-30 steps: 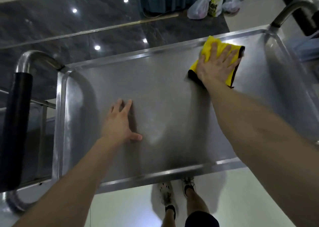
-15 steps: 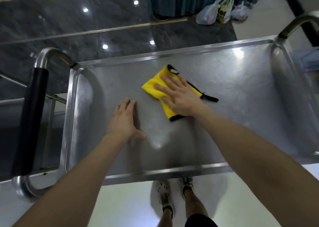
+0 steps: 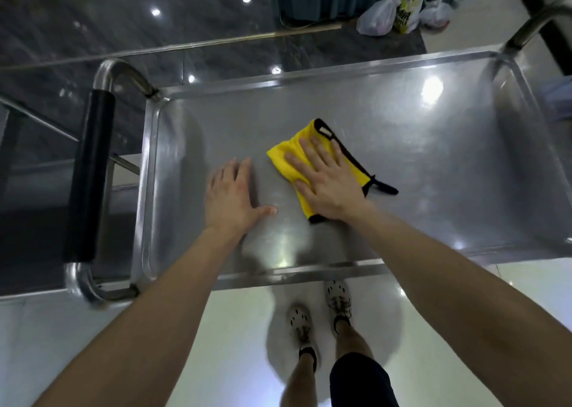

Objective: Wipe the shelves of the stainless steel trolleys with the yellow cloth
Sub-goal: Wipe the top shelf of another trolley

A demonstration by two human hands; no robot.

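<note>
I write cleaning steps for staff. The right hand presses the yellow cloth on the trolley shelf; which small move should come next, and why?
Probably sweep the yellow cloth rightward. The right hand lies flat on it mid-shelf, the left hand rests on the steel left of it, and the trolley shelf stretches wide to the right.

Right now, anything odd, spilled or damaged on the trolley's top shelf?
Nothing stands out. The right hand presses the yellow cloth flat on the top shelf; the left hand rests flat beside it. No spill or dent shows; the bright spots look like light reflections.
</note>
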